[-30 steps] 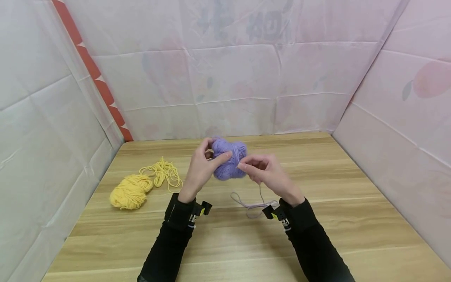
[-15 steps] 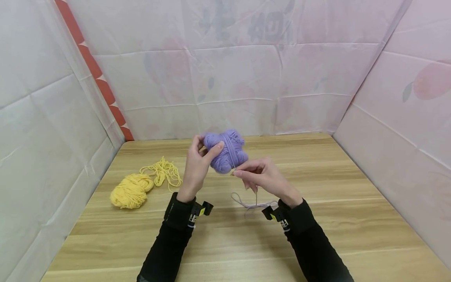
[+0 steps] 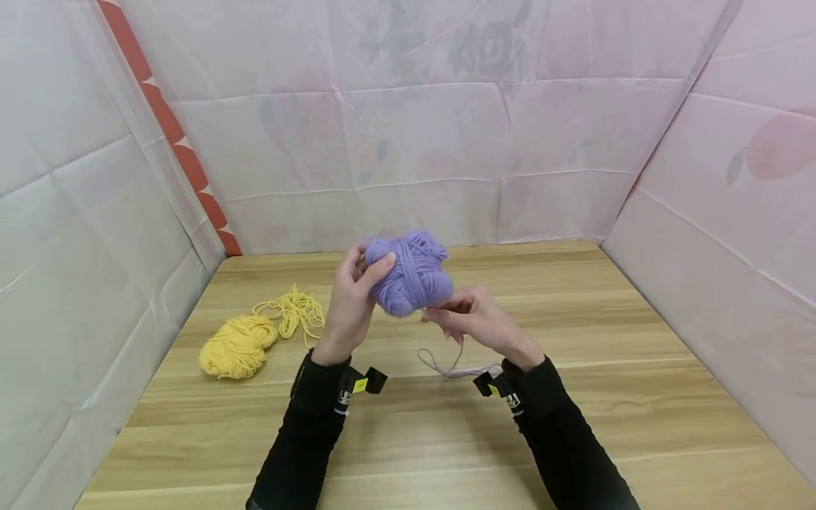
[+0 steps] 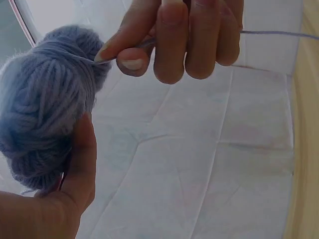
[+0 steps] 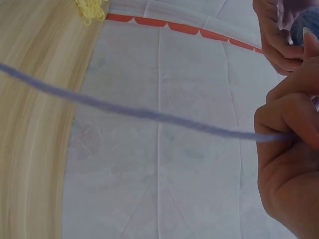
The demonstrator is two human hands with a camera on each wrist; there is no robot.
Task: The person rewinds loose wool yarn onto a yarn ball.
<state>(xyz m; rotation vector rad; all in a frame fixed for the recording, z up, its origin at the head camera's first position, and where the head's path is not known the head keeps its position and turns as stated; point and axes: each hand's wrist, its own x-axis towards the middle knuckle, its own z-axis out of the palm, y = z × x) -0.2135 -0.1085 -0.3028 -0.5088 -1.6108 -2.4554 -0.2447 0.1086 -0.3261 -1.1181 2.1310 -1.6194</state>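
A purple yarn ball, wound round its middle, is held above the table by my left hand, thumb on its front and fingers behind. Just below and right of the ball, my right hand pinches its loose strand between thumb and forefinger. In the left wrist view the pinched strand runs taut from the ball into the right hand. It leaves past the little finger. The strand's slack lies in loops on the table under the right hand. The right wrist view shows the strand trailing from the palm.
A yellow yarn ball lies on the left of the wooden table, with its loose tangle beside it. Pale printed sheeting walls the table at the back and both sides.
The left hand has tilted the purple yarn ball and brought it up and slightly left. The right hand, still pinching the strand, has moved slightly down and left to the ball's underside.
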